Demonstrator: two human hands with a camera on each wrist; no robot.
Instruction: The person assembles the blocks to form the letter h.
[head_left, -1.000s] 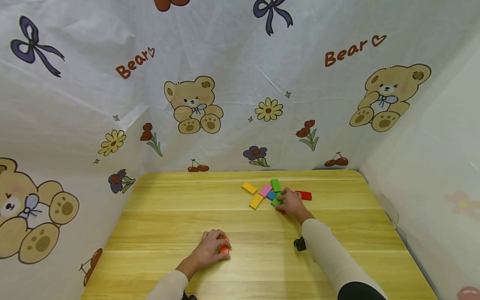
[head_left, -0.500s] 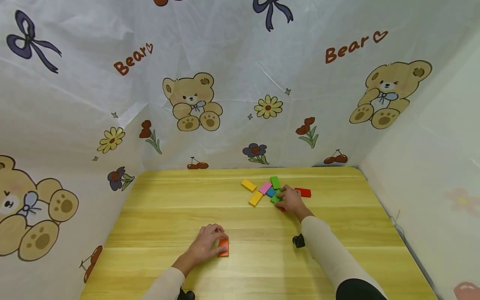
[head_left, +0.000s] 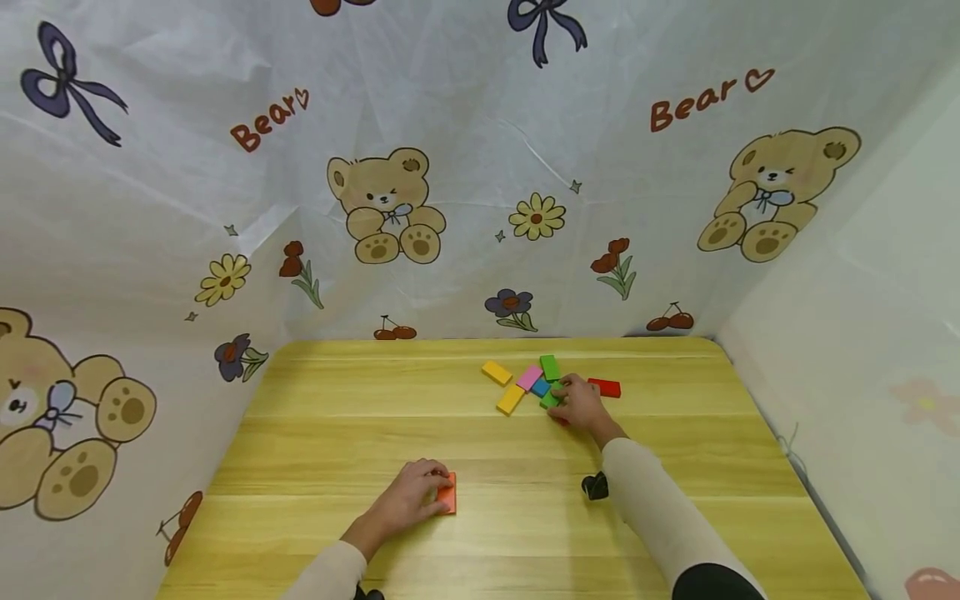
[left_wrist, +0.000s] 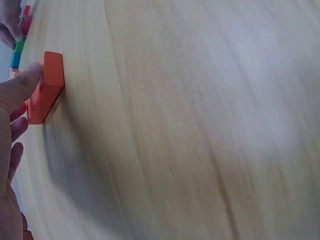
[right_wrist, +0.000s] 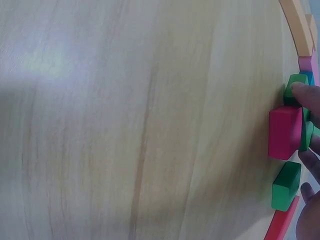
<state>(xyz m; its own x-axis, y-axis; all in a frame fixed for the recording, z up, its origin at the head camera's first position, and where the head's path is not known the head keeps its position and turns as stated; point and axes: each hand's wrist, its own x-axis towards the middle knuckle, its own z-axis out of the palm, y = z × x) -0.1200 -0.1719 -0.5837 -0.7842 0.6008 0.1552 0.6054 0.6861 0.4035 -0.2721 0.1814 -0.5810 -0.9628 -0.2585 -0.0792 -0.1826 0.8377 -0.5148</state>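
Note:
An orange block (head_left: 447, 493) is on the wooden table, near the front. My left hand (head_left: 405, 498) pinches it at its left side, and in the left wrist view the thumb lies against the orange block (left_wrist: 47, 95). Farther back, my right hand (head_left: 584, 405) is at a cluster of coloured blocks. Its thumb and fingers hold a green block (head_left: 551, 397), partly covered by the hand. In the right wrist view the thumb touches one end of this green block (right_wrist: 291, 94), with a red block (right_wrist: 285, 132) right beside it.
Left of the right hand lie a blue block (head_left: 540, 387), a pink block (head_left: 529, 378), two yellow blocks (head_left: 511, 400) and another green block (head_left: 550, 367). One red block (head_left: 606, 388) lies to its right. A bear-print cloth (head_left: 465, 183) hangs behind the table (head_left: 337, 433).
My left hand has shifted slightly left, so more of the orange block shows. My right hand stays at the green block, and the cluster keeps its arrangement.

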